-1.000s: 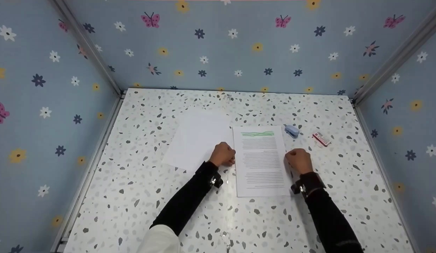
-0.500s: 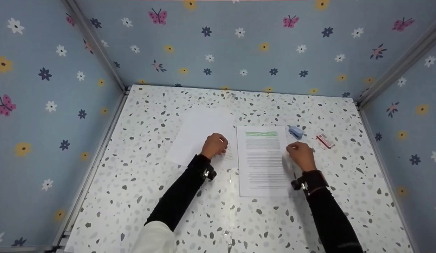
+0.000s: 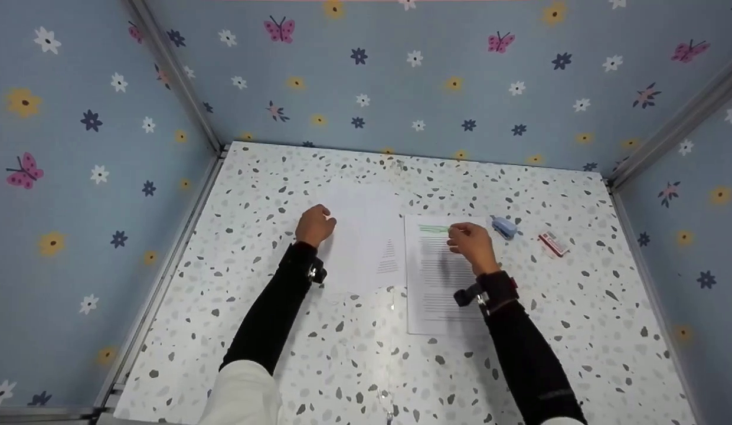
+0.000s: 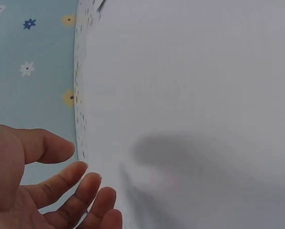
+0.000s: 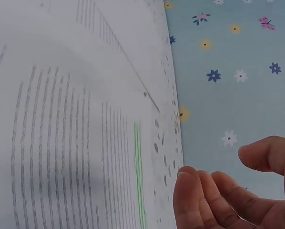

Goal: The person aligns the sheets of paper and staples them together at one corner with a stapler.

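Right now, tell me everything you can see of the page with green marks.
The page looks like white paper, printed in grey lines grouped in blocks, with green marks across the top lines. It appears to lie flat on the speckled table, just right of the other sheet; I can't tell whether their edges meet or how many pages deep it is. The right grip hides part of its upper right and seems to hover above it, not touching.

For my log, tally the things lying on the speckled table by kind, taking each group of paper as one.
Paper groups: 2, the mostly blank paper and the green-marked printed paper; sheets in each can't be counted
Staplers: 1, blue stapler
Small boxes: 1, red-and-white box
Total: 4
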Tool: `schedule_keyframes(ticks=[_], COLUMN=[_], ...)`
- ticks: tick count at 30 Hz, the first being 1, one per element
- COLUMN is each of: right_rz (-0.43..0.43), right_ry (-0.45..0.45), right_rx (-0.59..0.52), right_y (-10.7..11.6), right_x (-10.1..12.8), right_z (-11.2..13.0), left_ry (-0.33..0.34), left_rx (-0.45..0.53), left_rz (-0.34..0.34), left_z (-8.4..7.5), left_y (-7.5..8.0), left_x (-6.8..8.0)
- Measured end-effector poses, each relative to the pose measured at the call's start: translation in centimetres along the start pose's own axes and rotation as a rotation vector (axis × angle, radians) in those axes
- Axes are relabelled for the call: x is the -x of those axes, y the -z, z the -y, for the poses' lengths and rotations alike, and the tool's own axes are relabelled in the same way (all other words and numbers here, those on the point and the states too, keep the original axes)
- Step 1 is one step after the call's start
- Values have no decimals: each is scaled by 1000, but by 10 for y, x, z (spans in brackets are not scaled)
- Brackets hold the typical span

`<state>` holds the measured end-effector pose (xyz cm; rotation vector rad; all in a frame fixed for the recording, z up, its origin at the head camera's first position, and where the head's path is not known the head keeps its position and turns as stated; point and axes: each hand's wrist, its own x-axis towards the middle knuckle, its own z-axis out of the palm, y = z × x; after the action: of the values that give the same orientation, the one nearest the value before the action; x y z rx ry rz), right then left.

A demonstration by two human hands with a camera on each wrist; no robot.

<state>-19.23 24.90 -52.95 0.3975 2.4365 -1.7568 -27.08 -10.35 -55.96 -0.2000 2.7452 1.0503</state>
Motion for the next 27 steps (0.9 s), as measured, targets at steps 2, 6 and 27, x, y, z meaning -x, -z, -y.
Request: schedule_keyframes(ticks=[2, 6, 27], right_rz=[22, 51, 64], right_ry=[-21, -65, -217], right_rx=[-47, -153, -298], right_y=[-14, -41, -120], right_x=[-3, -9, -26], right_z=[4, 10, -1], left_ry=[13, 34, 121], left_rx=[-9, -16, -23], left_rz=[-8, -8, 13], left_z=[9, 26, 40], left_y=[5, 13, 10], left_x=[-4, -9, -29])
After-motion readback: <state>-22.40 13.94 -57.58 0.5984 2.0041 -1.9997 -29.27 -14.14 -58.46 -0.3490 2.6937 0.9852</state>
